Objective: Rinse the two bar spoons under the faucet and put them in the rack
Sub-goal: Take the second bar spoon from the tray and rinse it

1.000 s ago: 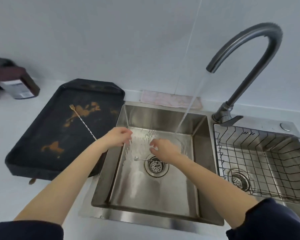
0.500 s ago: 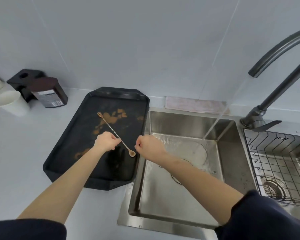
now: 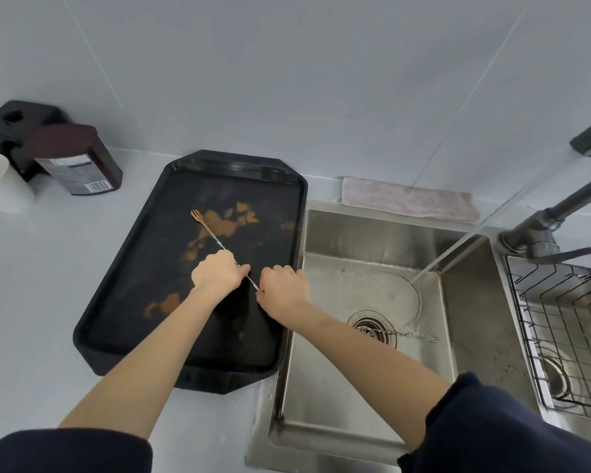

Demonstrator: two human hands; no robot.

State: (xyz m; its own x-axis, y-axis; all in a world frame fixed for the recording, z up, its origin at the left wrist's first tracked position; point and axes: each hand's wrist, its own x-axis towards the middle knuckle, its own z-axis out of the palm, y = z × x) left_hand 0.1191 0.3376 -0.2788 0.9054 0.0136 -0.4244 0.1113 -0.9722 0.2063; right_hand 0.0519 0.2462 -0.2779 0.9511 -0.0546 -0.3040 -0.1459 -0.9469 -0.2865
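Note:
A gold bar spoon [image 3: 208, 230] with a forked end lies slanted over the black tray [image 3: 127, 302]. My left hand [image 3: 219, 273] grips its twisted shaft near the middle. My right hand [image 3: 282, 288] is closed on the spoon's lower end, which is hidden under the fingers. A second, silver bar spoon [image 3: 406, 334] lies flat on the sink [image 3: 471, 322] floor across the drain. Water runs from the dark faucet [image 3: 556, 213] into the sink's back right corner. The wire rack [image 3: 567, 322] sits in the right basin.
The tray carries brown smears. A dark brown bottle [image 3: 75, 162], a black holder [image 3: 11, 124] and a white cup [image 3: 0, 186] stand at the back left of the counter. A pink cloth [image 3: 406, 199] lies behind the sink.
Both hands left the sink and moved left over the tray. The silver spoon now lies on the sink floor. My right hand has closed on the gold spoon's bowl end.

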